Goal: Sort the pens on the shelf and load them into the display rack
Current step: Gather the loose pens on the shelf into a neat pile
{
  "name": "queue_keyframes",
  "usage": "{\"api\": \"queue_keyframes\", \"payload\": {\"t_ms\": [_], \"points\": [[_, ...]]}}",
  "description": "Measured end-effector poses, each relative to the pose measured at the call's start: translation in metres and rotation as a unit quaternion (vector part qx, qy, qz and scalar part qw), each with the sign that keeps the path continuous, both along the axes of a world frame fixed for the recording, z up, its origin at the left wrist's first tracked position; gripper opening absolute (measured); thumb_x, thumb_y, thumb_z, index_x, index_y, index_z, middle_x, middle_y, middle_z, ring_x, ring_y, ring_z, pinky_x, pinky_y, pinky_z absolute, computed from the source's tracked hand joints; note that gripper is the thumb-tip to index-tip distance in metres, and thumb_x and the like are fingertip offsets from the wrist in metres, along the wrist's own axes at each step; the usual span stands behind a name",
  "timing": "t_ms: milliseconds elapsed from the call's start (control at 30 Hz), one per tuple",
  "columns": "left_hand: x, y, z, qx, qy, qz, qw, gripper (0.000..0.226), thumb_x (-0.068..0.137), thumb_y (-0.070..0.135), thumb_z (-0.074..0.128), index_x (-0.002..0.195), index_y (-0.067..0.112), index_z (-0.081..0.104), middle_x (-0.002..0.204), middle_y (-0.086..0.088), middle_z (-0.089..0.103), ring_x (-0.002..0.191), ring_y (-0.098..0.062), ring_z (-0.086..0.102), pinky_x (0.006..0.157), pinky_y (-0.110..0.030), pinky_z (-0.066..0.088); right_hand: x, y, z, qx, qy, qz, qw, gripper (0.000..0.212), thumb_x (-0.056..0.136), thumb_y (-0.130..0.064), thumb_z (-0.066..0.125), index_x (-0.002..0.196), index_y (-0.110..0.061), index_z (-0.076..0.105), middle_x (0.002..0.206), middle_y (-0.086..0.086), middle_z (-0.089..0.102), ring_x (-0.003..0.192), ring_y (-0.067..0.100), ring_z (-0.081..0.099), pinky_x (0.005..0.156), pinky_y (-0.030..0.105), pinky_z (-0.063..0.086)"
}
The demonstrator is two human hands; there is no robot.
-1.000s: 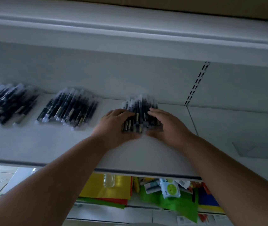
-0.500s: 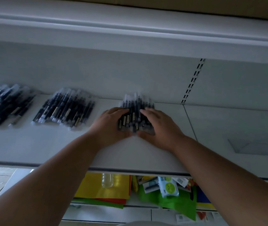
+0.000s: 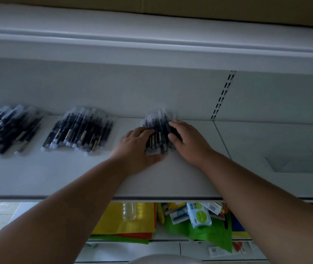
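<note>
left hand (image 3: pixel 135 147) and right hand (image 3: pixel 188 139) flank the pen bundle (image 3: pixel 158 130) on the white shelf (image 3: pixel 180 178); fingers curl inward, pressing its sides (two further pen piles (image 3: pixel 79 130) lie left).

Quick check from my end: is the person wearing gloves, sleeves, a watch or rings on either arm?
No. The left hand and right hand are bare, with no gloves, rings or watch visible. Both forearms are uncovered as far as the frame shows; only a pale scrap, possibly cloth, shows at the bottom right corner.
</note>
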State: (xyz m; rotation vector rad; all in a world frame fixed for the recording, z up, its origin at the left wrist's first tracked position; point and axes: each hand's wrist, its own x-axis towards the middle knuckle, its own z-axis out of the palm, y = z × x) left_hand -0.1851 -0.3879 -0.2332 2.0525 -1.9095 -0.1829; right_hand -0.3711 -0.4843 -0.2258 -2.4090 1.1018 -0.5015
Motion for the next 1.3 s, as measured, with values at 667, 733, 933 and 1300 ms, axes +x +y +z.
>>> {"api": "queue_keyframes", "payload": {"t_ms": [667,733,933,1300], "points": [[-0.002,-0.014,0.011,0.043,0.099,0.092,0.990,0.056,0.102,0.040,0.043,0.152,0.019,0.032,0.160,-0.003,0.029,0.144,-0.024,0.030,0.115,-0.032,0.025,0.037,-0.003,0.003,0.084,0.046,-0.020,0.995,0.056,0.106,-0.033,0.035,0.155,-0.010,0.020,0.164,0.009,0.011,0.151,0.019,0.006,0.120,0.030,0.009],[0.000,-0.012,0.013,0.024,0.128,0.099,0.987,0.048,0.101,0.033,0.046,0.146,0.016,0.042,0.153,-0.006,0.040,0.137,-0.026,0.040,0.107,-0.030,0.032,0.040,-0.003,0.000,0.074,0.044,-0.008,0.996,0.054,0.106,-0.030,0.035,0.154,-0.009,0.022,0.164,0.010,0.012,0.151,0.020,0.005,0.118,0.028,0.008],[0.011,0.003,0.015,0.031,0.138,0.121,0.983,0.047,0.101,0.035,0.048,0.143,0.016,0.045,0.147,-0.006,0.045,0.128,-0.025,0.048,0.091,-0.026,0.036,0.054,0.007,-0.004,0.100,0.020,0.006,0.995,0.057,0.105,-0.035,0.037,0.155,-0.014,0.022,0.164,0.008,0.011,0.151,0.017,0.007,0.121,0.029,0.009],[0.050,0.032,0.038,0.025,0.085,0.041,0.995,0.057,0.101,0.038,0.046,0.152,0.018,0.031,0.157,-0.001,0.033,0.141,-0.021,0.034,0.111,-0.031,0.029,0.091,0.031,0.003,0.097,-0.005,-0.068,0.993,0.066,0.089,-0.057,0.031,0.142,-0.019,0.042,0.140,0.011,0.044,0.133,0.024,0.041,0.108,0.040,0.037]]}}
